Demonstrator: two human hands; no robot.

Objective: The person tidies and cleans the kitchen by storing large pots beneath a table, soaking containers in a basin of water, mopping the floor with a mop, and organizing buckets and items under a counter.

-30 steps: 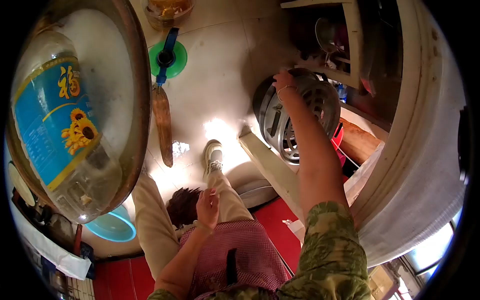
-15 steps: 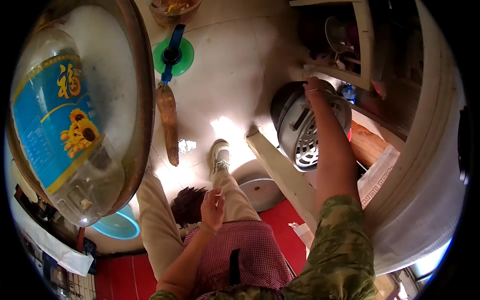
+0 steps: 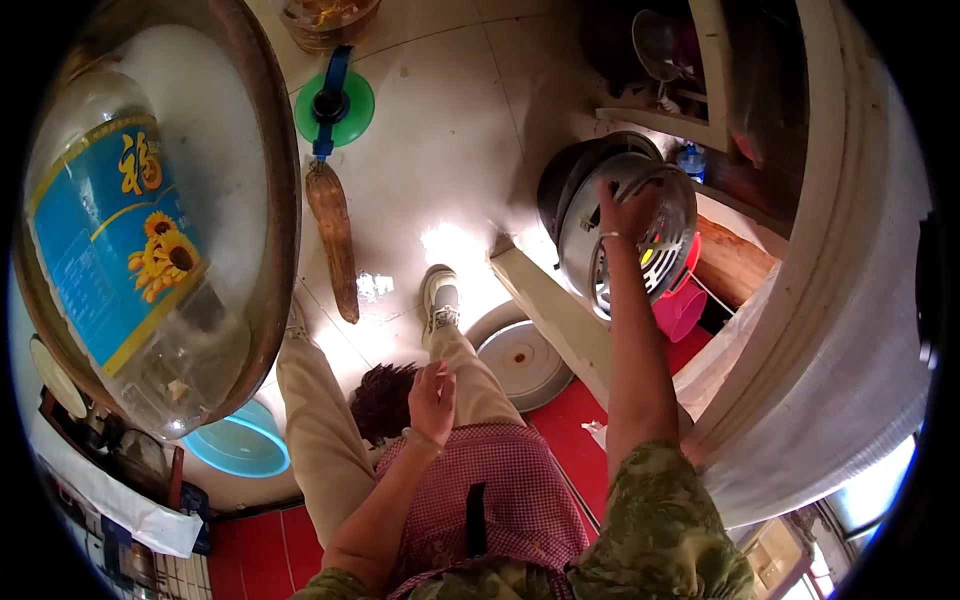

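My right hand (image 3: 628,212) reaches to a round metal steamer tray (image 3: 580,240) with slots, its fingers closed at the upper part and partly hidden. The tray stands tilted in front of a dark pot (image 3: 562,185), and a bright metal rim curves around the wrist. My left hand (image 3: 432,402) hangs over my lap, its fingers loosely bent and nothing visible in them. Just beside it is a dark reddish-brown tufted thing (image 3: 382,402), partly hidden by my leg.
A bottle with a blue label (image 3: 120,250) lies in a large basin (image 3: 287,200) at the left. A long brown root (image 3: 333,240) hangs below a green disc (image 3: 358,108). A wooden leg (image 3: 550,312) separates me from a pink basket (image 3: 682,310). A metal basin (image 3: 520,362) and blue bowl (image 3: 240,440) are lower down.
My right hand has moved from the top rim down onto the face of the tray. The tray has shifted, exposing the pink basket. My left hand stays over my lap.
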